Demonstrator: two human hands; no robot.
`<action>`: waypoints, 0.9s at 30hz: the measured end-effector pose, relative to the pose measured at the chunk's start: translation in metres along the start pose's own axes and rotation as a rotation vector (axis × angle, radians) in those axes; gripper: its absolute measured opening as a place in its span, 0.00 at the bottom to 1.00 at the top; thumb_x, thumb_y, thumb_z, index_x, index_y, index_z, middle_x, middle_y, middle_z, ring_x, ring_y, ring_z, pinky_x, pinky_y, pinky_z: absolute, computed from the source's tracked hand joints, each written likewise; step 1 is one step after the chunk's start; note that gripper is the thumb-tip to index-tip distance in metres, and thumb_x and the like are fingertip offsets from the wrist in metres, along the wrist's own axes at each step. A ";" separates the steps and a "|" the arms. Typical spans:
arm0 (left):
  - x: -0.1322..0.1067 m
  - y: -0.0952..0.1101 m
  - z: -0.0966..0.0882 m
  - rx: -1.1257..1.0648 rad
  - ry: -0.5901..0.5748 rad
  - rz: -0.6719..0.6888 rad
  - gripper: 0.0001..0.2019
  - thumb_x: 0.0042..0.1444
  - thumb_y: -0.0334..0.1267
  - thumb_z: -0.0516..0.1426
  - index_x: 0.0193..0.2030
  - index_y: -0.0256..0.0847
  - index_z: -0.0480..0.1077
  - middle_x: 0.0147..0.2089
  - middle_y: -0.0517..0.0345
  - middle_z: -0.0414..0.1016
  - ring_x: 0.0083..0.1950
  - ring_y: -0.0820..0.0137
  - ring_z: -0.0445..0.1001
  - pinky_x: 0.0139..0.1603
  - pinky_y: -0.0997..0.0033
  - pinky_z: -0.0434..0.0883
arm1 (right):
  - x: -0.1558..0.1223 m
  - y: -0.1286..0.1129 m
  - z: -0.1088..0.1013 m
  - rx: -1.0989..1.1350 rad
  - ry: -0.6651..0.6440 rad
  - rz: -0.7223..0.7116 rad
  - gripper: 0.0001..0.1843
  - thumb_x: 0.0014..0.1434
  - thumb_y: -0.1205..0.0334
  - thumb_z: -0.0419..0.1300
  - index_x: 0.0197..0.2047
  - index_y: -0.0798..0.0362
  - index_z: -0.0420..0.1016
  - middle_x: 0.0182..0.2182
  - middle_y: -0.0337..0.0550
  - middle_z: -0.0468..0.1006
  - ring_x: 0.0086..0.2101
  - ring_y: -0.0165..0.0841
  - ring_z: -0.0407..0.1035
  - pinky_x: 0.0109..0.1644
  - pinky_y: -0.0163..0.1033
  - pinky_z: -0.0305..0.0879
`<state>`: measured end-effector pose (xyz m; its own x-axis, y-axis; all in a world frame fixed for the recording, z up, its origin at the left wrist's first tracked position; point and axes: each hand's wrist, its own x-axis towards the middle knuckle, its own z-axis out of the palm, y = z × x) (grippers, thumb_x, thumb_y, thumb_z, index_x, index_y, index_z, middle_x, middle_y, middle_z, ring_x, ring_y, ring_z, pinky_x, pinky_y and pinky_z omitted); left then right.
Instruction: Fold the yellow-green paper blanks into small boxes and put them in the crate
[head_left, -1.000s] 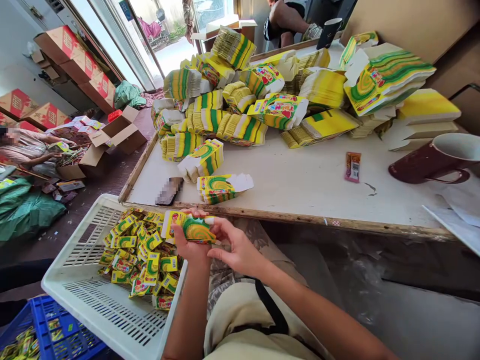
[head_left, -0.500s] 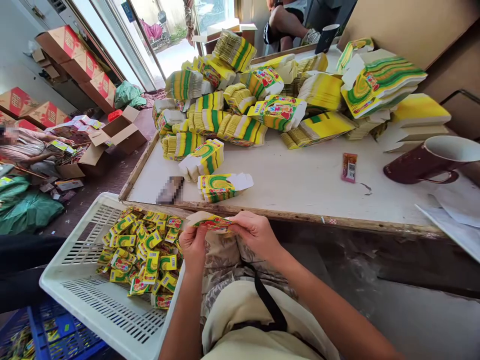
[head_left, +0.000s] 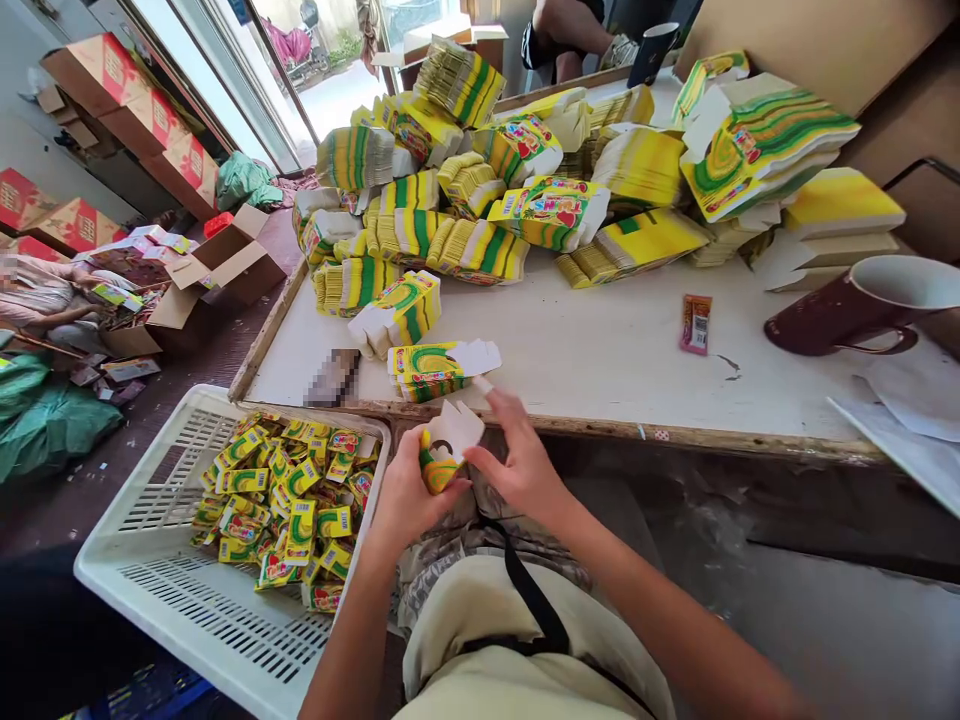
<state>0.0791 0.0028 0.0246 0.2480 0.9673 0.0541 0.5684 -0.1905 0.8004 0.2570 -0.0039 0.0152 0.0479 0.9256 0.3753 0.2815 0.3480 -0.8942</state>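
Observation:
My left hand (head_left: 405,500) is wrapped round a small yellow-and-green carton (head_left: 441,468), squeezed into an open box shape with its white flaps standing up. Beside it, my right hand (head_left: 529,462) has its fingers apart, and the thumb is at the carton's right edge. Whether that thumb presses on the carton I cannot tell. Just beyond the hands, a short stack of flat cartons (head_left: 427,372) lies near the table's front edge. To my left, a white plastic basket (head_left: 217,610) holds many small folded yellow cartons (head_left: 300,530).
Bundles of flat cartons (head_left: 480,250) are heaped across the white table (head_left: 600,350). A small orange-pink packet (head_left: 696,325) and a maroon mug (head_left: 825,310) stand to the right, a dark cup (head_left: 651,55) farther back. Open cardboard boxes (head_left: 225,265) and a seated person are at left.
The carton between my hands went from flat to opened up, with its flaps raised. My right hand let go of its end and spread its fingers. The view shifted slightly.

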 end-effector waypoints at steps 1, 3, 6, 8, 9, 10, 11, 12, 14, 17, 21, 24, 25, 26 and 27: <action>-0.001 -0.001 0.004 0.011 -0.005 0.037 0.37 0.45 0.40 0.69 0.61 0.44 0.62 0.52 0.50 0.76 0.48 0.59 0.77 0.48 0.62 0.73 | 0.000 0.003 0.002 0.097 -0.045 0.086 0.29 0.65 0.51 0.57 0.67 0.51 0.62 0.63 0.55 0.68 0.63 0.46 0.62 0.67 0.56 0.61; -0.002 -0.001 0.009 0.024 -0.020 0.138 0.38 0.47 0.39 0.68 0.64 0.44 0.58 0.56 0.47 0.74 0.51 0.58 0.76 0.50 0.62 0.73 | 0.001 0.009 0.006 0.287 -0.210 0.232 0.23 0.67 0.52 0.53 0.62 0.49 0.69 0.56 0.50 0.75 0.57 0.42 0.70 0.62 0.51 0.68; -0.002 0.000 0.012 0.049 -0.021 0.273 0.34 0.50 0.37 0.65 0.63 0.46 0.58 0.56 0.47 0.72 0.54 0.59 0.75 0.51 0.62 0.72 | 0.000 0.016 0.011 0.495 -0.378 0.375 0.22 0.67 0.49 0.55 0.59 0.47 0.72 0.54 0.47 0.78 0.54 0.39 0.73 0.59 0.48 0.72; -0.002 -0.001 0.012 0.077 -0.024 0.276 0.30 0.50 0.35 0.64 0.59 0.46 0.60 0.53 0.49 0.72 0.51 0.60 0.76 0.48 0.63 0.73 | -0.002 0.019 0.013 0.552 -0.373 0.409 0.27 0.65 0.45 0.58 0.62 0.48 0.69 0.57 0.48 0.77 0.55 0.40 0.73 0.59 0.48 0.71; -0.002 -0.002 0.012 0.089 -0.039 0.250 0.28 0.49 0.34 0.64 0.57 0.46 0.61 0.52 0.50 0.73 0.49 0.60 0.77 0.46 0.64 0.73 | -0.004 0.019 0.014 0.557 -0.353 0.404 0.30 0.65 0.44 0.58 0.64 0.48 0.66 0.58 0.50 0.76 0.55 0.40 0.73 0.58 0.48 0.72; -0.001 -0.003 0.012 0.094 -0.063 0.212 0.27 0.48 0.34 0.63 0.56 0.46 0.61 0.51 0.51 0.73 0.48 0.61 0.77 0.45 0.64 0.73 | -0.006 0.019 0.014 0.541 -0.332 0.380 0.32 0.65 0.44 0.57 0.67 0.49 0.63 0.58 0.51 0.75 0.56 0.41 0.72 0.58 0.49 0.72; -0.002 -0.004 0.012 0.090 -0.094 0.172 0.27 0.48 0.33 0.62 0.55 0.47 0.61 0.50 0.52 0.74 0.46 0.61 0.78 0.44 0.64 0.73 | -0.008 0.018 0.015 0.498 -0.313 0.336 0.34 0.65 0.45 0.57 0.69 0.49 0.59 0.60 0.53 0.74 0.57 0.41 0.72 0.59 0.49 0.71; -0.002 -0.005 0.012 0.073 -0.122 0.134 0.28 0.47 0.32 0.62 0.56 0.46 0.60 0.48 0.53 0.75 0.45 0.60 0.78 0.43 0.64 0.73 | -0.010 0.016 0.015 0.425 -0.299 0.276 0.36 0.66 0.48 0.58 0.71 0.50 0.55 0.62 0.55 0.71 0.59 0.42 0.69 0.60 0.50 0.70; -0.002 -0.009 0.014 0.016 -0.143 0.093 0.31 0.46 0.31 0.62 0.58 0.45 0.59 0.46 0.52 0.75 0.43 0.59 0.79 0.42 0.62 0.73 | -0.014 0.009 0.014 0.218 -0.324 0.136 0.37 0.65 0.58 0.59 0.73 0.49 0.51 0.69 0.56 0.61 0.64 0.44 0.63 0.64 0.52 0.66; -0.003 -0.014 0.019 -0.068 -0.053 0.110 0.38 0.43 0.31 0.64 0.62 0.41 0.57 0.52 0.44 0.72 0.48 0.57 0.77 0.46 0.60 0.73 | -0.017 0.000 0.013 -0.050 -0.418 -0.013 0.35 0.64 0.72 0.54 0.72 0.46 0.56 0.72 0.52 0.52 0.65 0.44 0.61 0.65 0.49 0.66; -0.003 -0.022 0.017 -0.036 0.258 -0.063 0.40 0.38 0.40 0.71 0.59 0.41 0.61 0.55 0.46 0.69 0.47 0.61 0.74 0.48 0.59 0.73 | -0.013 0.008 0.007 -0.148 -0.229 -0.042 0.34 0.63 0.76 0.49 0.71 0.47 0.59 0.70 0.51 0.58 0.66 0.42 0.60 0.67 0.49 0.63; -0.004 -0.025 0.007 -0.191 0.251 -0.236 0.27 0.44 0.46 0.69 0.49 0.39 0.69 0.37 0.58 0.72 0.31 0.71 0.70 0.34 0.69 0.70 | -0.008 0.017 0.002 -0.172 -0.134 -0.065 0.34 0.65 0.74 0.50 0.72 0.47 0.56 0.71 0.52 0.55 0.68 0.44 0.56 0.67 0.52 0.62; -0.003 -0.025 0.003 -0.274 0.241 -0.261 0.24 0.46 0.47 0.68 0.47 0.39 0.71 0.33 0.61 0.71 0.28 0.73 0.68 0.31 0.72 0.69 | -0.007 0.019 0.000 -0.181 -0.160 -0.082 0.33 0.66 0.72 0.51 0.72 0.48 0.54 0.72 0.53 0.53 0.68 0.45 0.55 0.67 0.53 0.63; -0.003 -0.024 0.000 -0.350 0.254 -0.275 0.21 0.47 0.47 0.68 0.45 0.39 0.72 0.31 0.62 0.71 0.27 0.74 0.67 0.30 0.73 0.68 | -0.007 0.020 -0.001 -0.190 -0.200 -0.100 0.33 0.67 0.70 0.52 0.73 0.50 0.54 0.73 0.56 0.50 0.68 0.47 0.55 0.66 0.54 0.64; -0.002 -0.022 -0.003 -0.417 0.290 -0.282 0.21 0.46 0.46 0.69 0.44 0.38 0.73 0.30 0.62 0.71 0.28 0.74 0.68 0.31 0.74 0.68 | -0.006 0.020 -0.002 -0.199 -0.240 -0.111 0.32 0.67 0.68 0.52 0.73 0.51 0.54 0.73 0.58 0.48 0.68 0.48 0.56 0.65 0.54 0.65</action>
<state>0.0633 0.0053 0.0089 -0.1262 0.9887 -0.0812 0.2094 0.1066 0.9720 0.2643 -0.0029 -0.0049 -0.2139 0.9003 0.3790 0.4554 0.4351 -0.7767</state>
